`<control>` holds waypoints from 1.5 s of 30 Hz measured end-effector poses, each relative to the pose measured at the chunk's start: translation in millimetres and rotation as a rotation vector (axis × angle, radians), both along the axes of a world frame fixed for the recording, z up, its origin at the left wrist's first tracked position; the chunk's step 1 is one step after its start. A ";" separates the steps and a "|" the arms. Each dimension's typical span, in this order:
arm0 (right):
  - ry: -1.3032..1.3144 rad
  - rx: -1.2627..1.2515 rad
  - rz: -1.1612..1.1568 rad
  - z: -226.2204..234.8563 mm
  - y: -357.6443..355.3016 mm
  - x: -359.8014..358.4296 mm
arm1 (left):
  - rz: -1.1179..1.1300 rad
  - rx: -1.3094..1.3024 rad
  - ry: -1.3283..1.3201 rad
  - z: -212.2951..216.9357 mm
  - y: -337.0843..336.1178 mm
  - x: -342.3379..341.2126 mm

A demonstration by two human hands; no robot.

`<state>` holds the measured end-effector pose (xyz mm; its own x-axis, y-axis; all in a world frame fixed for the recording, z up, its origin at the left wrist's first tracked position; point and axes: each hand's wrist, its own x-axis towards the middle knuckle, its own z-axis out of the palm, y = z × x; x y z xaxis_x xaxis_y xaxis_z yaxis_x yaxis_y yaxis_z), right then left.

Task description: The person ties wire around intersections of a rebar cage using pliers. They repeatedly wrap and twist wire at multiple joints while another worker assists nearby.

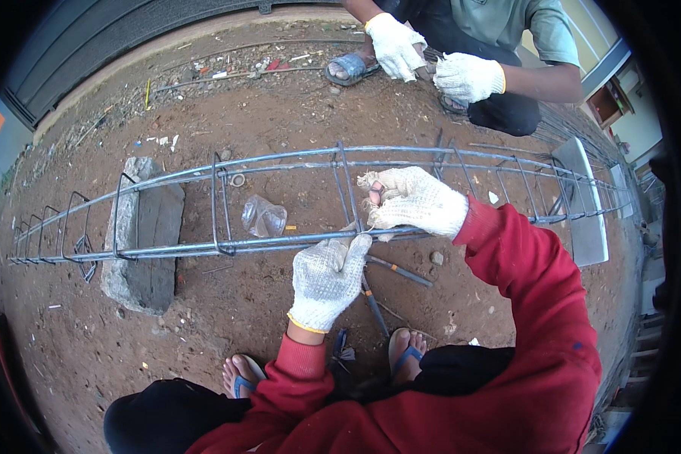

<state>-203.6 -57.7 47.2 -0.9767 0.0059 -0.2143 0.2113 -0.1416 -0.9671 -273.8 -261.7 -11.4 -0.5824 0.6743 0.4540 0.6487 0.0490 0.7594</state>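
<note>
A long rebar cage (280, 243) of steel bars and square stirrups stretches across the view in front of me. My left hand (327, 281), in a white knit glove, is closed around its near lower bars beside a stirrup (346, 185), thumb up. Just right of that stirrup, my right hand (418, 200), gloved too, has its fingers curled together over the near bars; a bare fingertip pokes through the worn glove. What it pinches, perhaps thin wire, is too small to make out. Below the cage lies a tool with two dark, orange-banded handles (401, 271).
A concrete block (159, 250) props the cage on the left, a pale slab (583, 200) on the right. A clear plastic bag (265, 217) lies on the dirt beneath. Across the cage squats a co-worker with gloved hands (469, 77) together. Loose rods (564, 130) lie far right.
</note>
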 end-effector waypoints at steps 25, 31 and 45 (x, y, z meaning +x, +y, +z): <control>0.815 1.595 0.278 34.7 -47.9 18.5 | -0.002 -0.042 0.023 0.7 -7.5 -2.2; 0.918 1.679 0.239 23.3 -60.7 28.0 | -0.057 -0.079 -0.132 23.1 -19.3 0.7; 0.411 1.011 0.252 52.1 -36.5 12.9 | -0.209 0.186 -0.901 97.4 -49.2 -9.8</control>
<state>-190.7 -94.1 99.4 -0.9701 -0.2131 0.1160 -0.2385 0.7507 -0.6161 -283.6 -310.9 85.9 -0.6421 0.7667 0.0021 -0.2049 -0.1743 0.9631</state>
